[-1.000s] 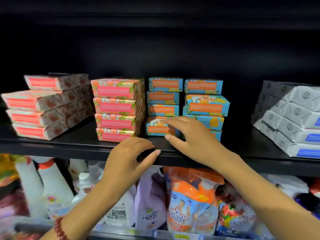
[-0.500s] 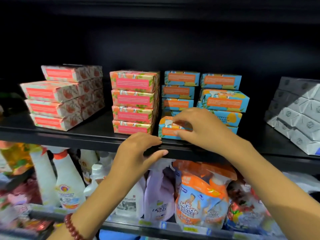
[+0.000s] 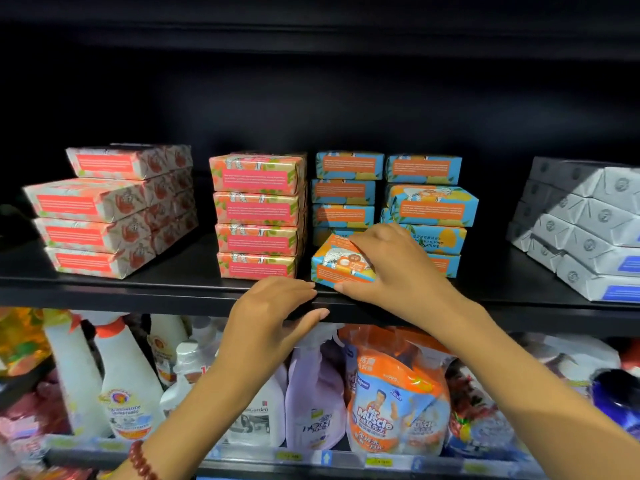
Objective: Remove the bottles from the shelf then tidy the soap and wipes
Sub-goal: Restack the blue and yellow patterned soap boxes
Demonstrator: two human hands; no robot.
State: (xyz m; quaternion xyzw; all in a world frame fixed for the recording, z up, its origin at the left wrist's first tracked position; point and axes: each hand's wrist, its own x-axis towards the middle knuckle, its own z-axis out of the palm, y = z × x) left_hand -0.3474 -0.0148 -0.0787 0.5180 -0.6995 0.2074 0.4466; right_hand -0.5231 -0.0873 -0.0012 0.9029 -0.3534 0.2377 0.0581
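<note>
Head view — black shelf [image 3: 173, 289]: right hand [image 3: 398, 268] grips blue soap box [image 3: 341, 263], left hand [image 3: 270, 317] rests loose-fingered on edge.

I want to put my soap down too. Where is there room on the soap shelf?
Two bare patches of shelf: one between the pink stack and the pink-green stack, another between the blue stacks and the grey packs. The middle is crowded: the right hand grips a blue soap there. Bottles fill the shelf below.

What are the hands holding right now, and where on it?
The right hand grips the tilted blue-and-orange soap box by its right end. The left hand holds nothing, resting at the shelf edge.
</note>
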